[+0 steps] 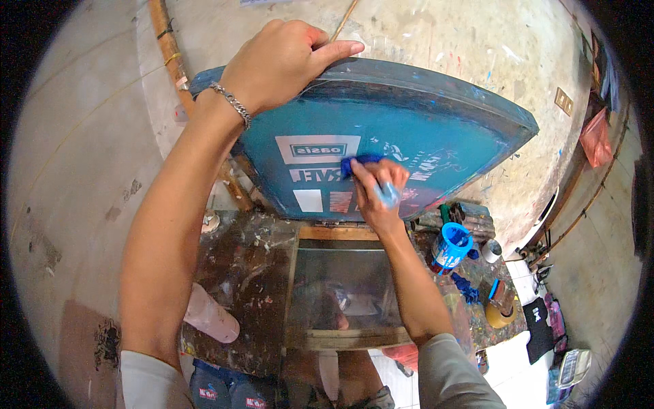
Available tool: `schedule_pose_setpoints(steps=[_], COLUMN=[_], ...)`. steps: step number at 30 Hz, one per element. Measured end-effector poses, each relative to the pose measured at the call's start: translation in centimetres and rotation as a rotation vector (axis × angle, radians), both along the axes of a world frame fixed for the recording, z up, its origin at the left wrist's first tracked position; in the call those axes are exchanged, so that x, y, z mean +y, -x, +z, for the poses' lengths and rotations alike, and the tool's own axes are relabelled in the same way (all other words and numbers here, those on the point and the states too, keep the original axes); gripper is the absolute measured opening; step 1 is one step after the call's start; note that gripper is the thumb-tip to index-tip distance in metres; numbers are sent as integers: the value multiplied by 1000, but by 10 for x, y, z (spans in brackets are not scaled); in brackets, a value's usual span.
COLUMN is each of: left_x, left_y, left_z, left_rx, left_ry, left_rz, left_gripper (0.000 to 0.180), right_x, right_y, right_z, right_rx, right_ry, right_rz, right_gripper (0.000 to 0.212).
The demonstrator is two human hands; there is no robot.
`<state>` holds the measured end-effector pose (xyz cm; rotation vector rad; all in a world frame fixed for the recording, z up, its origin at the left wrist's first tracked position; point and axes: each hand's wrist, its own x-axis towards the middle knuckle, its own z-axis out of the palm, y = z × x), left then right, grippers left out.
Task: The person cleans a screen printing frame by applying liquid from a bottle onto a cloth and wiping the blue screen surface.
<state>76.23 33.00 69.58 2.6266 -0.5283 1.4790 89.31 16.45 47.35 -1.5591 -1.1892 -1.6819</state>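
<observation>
A screen printing frame (436,88) with teal mesh stands tilted up in front of me. Pale stencil shapes of blocks and lettering show on its mesh. My left hand (289,61) grips the top edge of the frame, thumb along the rim and the other fingers partly hidden. Against the middle of the mesh, my right hand (381,191) presses a bunched dark blue cloth (361,163), its fingers closed round it. Something pale blue shows at that hand, too unclear to name.
A paint-stained table (252,273) holds a glass-topped wooden box (340,279) under the frame. To the right are a blue paint tub (453,245), a blue rag (466,290) and a squeegee (502,294). A pink cylinder (211,313) lies left. A bamboo pole (167,41) leans behind.
</observation>
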Motion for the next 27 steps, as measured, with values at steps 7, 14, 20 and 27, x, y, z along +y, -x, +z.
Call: schedule_pose_setpoints(steps=[7, 14, 20, 27], left_x=[2, -2, 2, 0], left_y=[-2, -8, 1, 0], left_z=[3, 10, 7, 6], left_rx=[89, 205, 172, 180], left_ry=[45, 85, 74, 71], left_rz=[10, 14, 76, 102], left_gripper=[55, 53, 51, 52], right_x=[-26, -24, -22, -71], right_y=[-10, -40, -16, -47], right_z=[3, -31, 8, -27], right_rx=[3, -37, -5, -7], right_ry=[-186, 250, 81, 320], right_rz=[17, 32, 75, -78], right_gripper=[39, 40, 36, 42])
